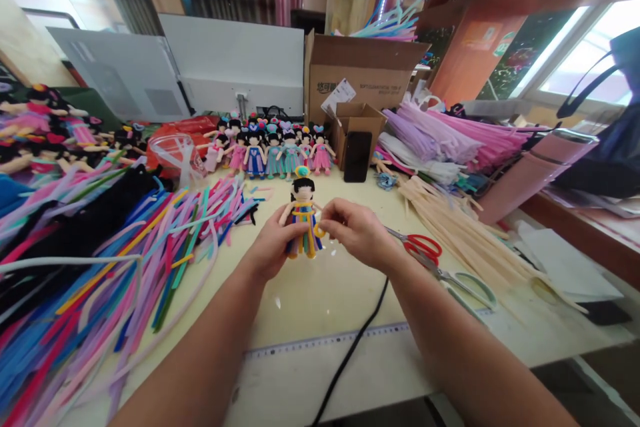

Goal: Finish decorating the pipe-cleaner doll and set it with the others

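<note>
Left hand (270,243) grips the doll (303,211), hair (303,184) and striped dress (306,245) on; right hand (357,230) pinches a yellow loop (319,231), apparently the unfinished part.

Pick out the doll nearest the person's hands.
It's the doll in the left hand, with a yellow band at its waist and a blue-and-yellow striped skirt; the other dolls are grouped behind or heaped at far left.

Bright glare from right-hand window (587,63); blurry, stretched edges.
</note>
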The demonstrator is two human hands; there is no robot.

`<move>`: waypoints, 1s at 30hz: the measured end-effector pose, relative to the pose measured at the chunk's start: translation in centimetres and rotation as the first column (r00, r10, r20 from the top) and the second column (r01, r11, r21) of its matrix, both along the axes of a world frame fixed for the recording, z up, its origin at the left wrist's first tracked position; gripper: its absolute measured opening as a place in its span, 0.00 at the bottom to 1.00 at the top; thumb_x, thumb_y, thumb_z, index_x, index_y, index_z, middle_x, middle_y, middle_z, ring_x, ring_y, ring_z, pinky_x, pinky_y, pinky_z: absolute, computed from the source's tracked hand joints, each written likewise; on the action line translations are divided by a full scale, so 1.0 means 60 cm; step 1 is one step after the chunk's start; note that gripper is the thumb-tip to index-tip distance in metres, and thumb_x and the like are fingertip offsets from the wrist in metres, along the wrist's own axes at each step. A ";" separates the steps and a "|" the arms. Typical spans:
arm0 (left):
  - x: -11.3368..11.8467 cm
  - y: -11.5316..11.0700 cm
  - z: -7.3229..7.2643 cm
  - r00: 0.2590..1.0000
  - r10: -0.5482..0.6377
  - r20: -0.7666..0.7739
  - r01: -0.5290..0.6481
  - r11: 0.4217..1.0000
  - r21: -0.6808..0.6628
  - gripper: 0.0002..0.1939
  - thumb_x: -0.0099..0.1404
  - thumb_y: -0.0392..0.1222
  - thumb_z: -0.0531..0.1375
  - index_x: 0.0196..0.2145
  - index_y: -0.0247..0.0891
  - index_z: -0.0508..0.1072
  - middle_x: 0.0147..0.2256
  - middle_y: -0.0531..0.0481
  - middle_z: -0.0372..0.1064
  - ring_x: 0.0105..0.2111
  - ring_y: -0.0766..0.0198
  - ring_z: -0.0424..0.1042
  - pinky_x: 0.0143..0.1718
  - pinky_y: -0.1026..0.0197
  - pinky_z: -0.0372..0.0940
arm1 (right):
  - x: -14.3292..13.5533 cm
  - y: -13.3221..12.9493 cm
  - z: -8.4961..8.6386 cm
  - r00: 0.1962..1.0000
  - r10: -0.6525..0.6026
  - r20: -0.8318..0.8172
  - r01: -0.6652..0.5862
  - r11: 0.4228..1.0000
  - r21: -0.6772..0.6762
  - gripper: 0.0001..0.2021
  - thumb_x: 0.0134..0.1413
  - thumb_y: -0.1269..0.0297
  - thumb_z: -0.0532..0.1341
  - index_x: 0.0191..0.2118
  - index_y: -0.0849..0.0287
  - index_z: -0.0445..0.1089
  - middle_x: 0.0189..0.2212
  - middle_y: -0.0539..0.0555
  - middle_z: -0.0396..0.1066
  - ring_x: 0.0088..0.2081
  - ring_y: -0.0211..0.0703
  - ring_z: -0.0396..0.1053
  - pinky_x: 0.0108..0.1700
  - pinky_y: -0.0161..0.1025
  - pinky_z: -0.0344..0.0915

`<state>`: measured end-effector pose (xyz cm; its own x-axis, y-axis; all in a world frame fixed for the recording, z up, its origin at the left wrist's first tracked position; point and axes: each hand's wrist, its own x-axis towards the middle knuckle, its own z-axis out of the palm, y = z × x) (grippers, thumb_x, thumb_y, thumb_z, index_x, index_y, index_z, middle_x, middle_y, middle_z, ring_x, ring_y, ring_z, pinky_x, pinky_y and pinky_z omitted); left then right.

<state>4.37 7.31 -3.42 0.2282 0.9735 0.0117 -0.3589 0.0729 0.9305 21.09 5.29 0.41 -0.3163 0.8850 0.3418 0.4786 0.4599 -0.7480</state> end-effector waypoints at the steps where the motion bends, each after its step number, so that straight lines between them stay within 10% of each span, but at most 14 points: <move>1: 0.002 -0.003 0.001 1.000 -0.016 -0.010 0.016 1.000 -0.005 0.23 0.46 0.36 0.68 0.42 0.36 0.70 0.34 0.50 0.72 0.31 0.64 0.72 0.33 0.63 0.67 | 0.001 0.003 0.000 0.999 -0.020 -0.051 0.020 1.000 0.012 0.04 0.54 0.69 0.58 0.29 0.58 0.63 0.23 0.46 0.65 0.25 0.33 0.62 0.29 0.32 0.58; 21: 0.023 -0.021 0.003 0.986 -0.085 -0.141 0.079 0.995 -0.053 0.24 0.47 0.42 0.70 0.41 0.39 0.69 0.32 0.54 0.68 0.30 0.67 0.68 0.31 0.66 0.62 | 0.018 0.001 -0.018 0.995 -0.055 0.078 0.017 0.908 0.418 0.08 0.60 0.71 0.55 0.36 0.58 0.72 0.32 0.53 0.69 0.36 0.40 0.68 0.40 0.36 0.65; 30: 0.022 -0.021 0.001 0.979 -0.101 -0.175 0.094 0.994 -0.047 0.23 0.48 0.43 0.69 0.42 0.38 0.69 0.32 0.53 0.68 0.30 0.67 0.67 0.28 0.66 0.61 | 0.015 -0.003 -0.021 0.998 -0.061 0.025 0.046 0.916 0.399 0.08 0.57 0.74 0.58 0.39 0.59 0.71 0.33 0.53 0.72 0.35 0.38 0.69 0.39 0.35 0.66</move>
